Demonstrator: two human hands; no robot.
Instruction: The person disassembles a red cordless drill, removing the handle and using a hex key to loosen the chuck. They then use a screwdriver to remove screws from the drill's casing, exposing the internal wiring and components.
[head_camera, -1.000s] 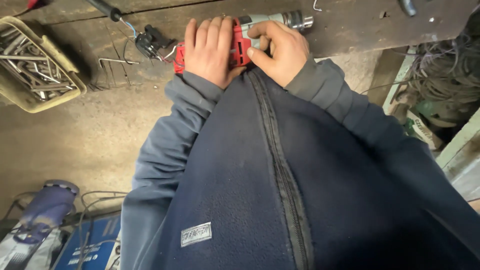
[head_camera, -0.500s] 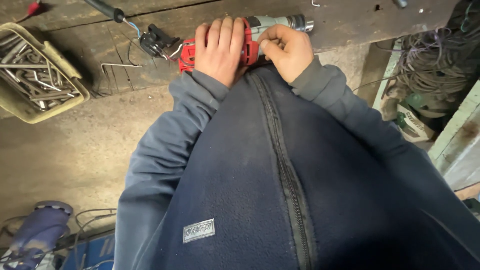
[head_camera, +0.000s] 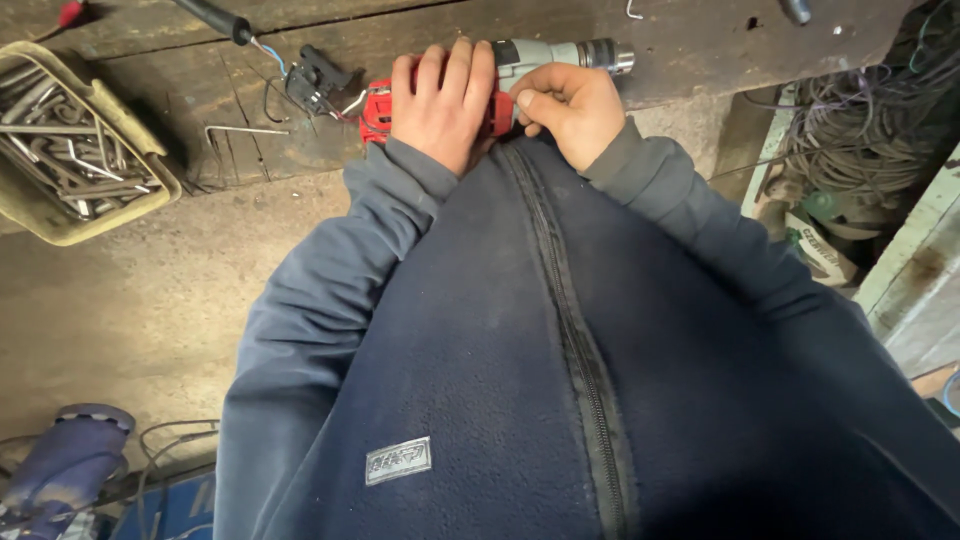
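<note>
A red and grey power drill (head_camera: 560, 58) lies on its side at the edge of a dark wooden workbench (head_camera: 700, 40), its metal chuck pointing right. My left hand (head_camera: 442, 100) lies over the drill's red rear part and grips it. My right hand (head_camera: 572, 108) pinches the grey body just below the chuck end, thumb on top. Both arms are in dark blue fleece sleeves, and my zipped jacket fills the lower half of the view. Much of the drill's body is hidden under my hands.
A black part with thin wires (head_camera: 315, 85) lies just left of the drill, beside a bent hex key (head_camera: 240, 131). A beige tray (head_camera: 150, 190) of several metal rods sits at the far left. Coiled cables (head_camera: 860, 140) hang at the right; blue equipment (head_camera: 60, 465) stands on the floor.
The view has shifted slightly, and the drill and hands sit a little lower in the picture than half a second ago. Both hands keep their hold on the drill.
</note>
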